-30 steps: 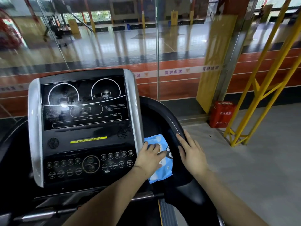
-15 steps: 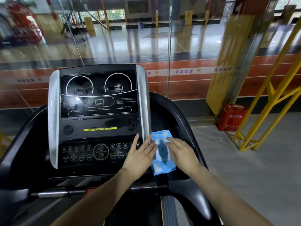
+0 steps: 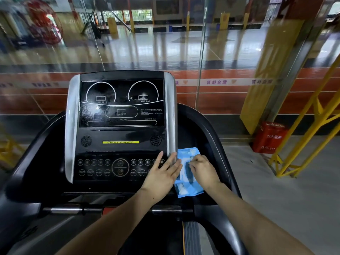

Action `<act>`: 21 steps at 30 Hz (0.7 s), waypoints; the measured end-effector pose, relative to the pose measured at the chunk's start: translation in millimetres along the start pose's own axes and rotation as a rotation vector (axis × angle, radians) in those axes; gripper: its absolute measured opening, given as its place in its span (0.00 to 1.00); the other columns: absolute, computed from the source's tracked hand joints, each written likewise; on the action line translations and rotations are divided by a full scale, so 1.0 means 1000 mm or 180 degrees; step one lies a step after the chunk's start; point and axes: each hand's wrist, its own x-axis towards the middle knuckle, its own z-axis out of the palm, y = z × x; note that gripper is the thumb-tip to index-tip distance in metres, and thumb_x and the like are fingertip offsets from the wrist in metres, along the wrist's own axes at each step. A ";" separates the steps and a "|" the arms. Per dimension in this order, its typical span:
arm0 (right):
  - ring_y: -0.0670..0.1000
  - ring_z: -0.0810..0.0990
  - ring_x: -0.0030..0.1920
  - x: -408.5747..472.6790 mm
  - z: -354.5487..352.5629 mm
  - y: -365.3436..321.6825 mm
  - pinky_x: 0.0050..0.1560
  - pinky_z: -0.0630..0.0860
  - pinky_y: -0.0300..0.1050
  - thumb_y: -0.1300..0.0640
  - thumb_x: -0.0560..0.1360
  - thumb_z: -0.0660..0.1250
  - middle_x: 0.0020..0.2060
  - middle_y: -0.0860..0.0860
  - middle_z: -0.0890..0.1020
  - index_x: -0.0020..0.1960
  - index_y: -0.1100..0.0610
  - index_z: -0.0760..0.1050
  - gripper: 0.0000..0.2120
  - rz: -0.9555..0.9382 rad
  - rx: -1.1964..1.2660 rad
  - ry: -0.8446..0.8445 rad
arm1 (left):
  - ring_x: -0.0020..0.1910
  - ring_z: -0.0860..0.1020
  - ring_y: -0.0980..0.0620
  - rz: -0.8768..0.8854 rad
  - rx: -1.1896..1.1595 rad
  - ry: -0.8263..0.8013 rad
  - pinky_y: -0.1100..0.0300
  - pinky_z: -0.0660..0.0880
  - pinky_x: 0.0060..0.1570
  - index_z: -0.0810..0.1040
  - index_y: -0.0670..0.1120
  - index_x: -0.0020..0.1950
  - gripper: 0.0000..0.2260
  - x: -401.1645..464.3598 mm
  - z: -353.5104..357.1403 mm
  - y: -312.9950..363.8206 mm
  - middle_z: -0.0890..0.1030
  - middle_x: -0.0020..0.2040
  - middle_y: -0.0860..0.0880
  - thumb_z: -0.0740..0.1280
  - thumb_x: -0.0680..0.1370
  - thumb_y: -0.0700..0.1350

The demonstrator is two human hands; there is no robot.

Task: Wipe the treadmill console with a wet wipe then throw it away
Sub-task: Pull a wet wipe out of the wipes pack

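Stayed flat, left hand (image 3: 161,173) fingers spread on console (image 3: 121,129); right hand (image 3: 203,171) pinched wipe pack (image 3: 185,188) flap, lower centre-right.

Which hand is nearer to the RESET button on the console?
Left. The left hand lies flat on the console, just right of the RESET button. The right hand is farther right, fingers curled on the blue wipe pack.

Lighting is diffuse daylight, entering from the windows (image 3: 141,14) far behind the glass wall (image 3: 220,52). The glass carries strong reflections and smeared blur. The treadmill console (image 3: 121,107) is sharp at centre, with pale glare patches on its screen. Straight lines bow towards the edges. Shadows are soft, possibly overhead-lit.
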 end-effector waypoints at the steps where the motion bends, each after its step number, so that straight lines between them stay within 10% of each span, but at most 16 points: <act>1: 0.54 0.78 0.52 0.000 0.000 -0.001 0.51 0.82 0.46 0.62 0.80 0.71 0.49 0.52 0.80 0.49 0.61 0.86 0.06 0.0040 0.0031 -0.0015 | 0.82 0.33 0.38 0.0019 0.0006 0.0018 0.29 0.28 0.74 0.47 0.43 0.85 0.32 0.000 0.000 0.000 0.53 0.86 0.45 0.59 0.86 0.50; 12: 0.45 0.73 0.48 -0.031 -0.018 0.002 0.51 0.71 0.35 0.63 0.79 0.69 0.43 0.45 0.81 0.46 0.56 0.80 0.05 -0.0394 0.0213 -0.0213 | 0.82 0.32 0.37 -0.0001 -0.0027 -0.0002 0.28 0.32 0.75 0.46 0.43 0.85 0.32 0.000 0.002 0.001 0.51 0.86 0.45 0.59 0.86 0.49; 15: 0.50 0.77 0.47 -0.045 -0.016 0.010 0.50 0.78 0.45 0.63 0.77 0.70 0.41 0.47 0.83 0.45 0.55 0.80 0.05 -0.0540 0.0134 -0.0285 | 0.81 0.30 0.37 -0.0052 -0.0045 -0.0068 0.29 0.27 0.73 0.45 0.44 0.85 0.33 0.000 0.000 0.003 0.49 0.86 0.45 0.60 0.85 0.47; 21: 0.52 0.80 0.43 -0.038 -0.016 -0.009 0.45 0.77 0.47 0.46 0.83 0.66 0.35 0.50 0.84 0.44 0.55 0.84 0.16 0.0059 0.0086 -0.0152 | 0.80 0.29 0.37 -0.0044 0.0007 -0.0177 0.28 0.26 0.72 0.43 0.44 0.85 0.34 -0.001 -0.008 0.003 0.45 0.86 0.45 0.59 0.85 0.46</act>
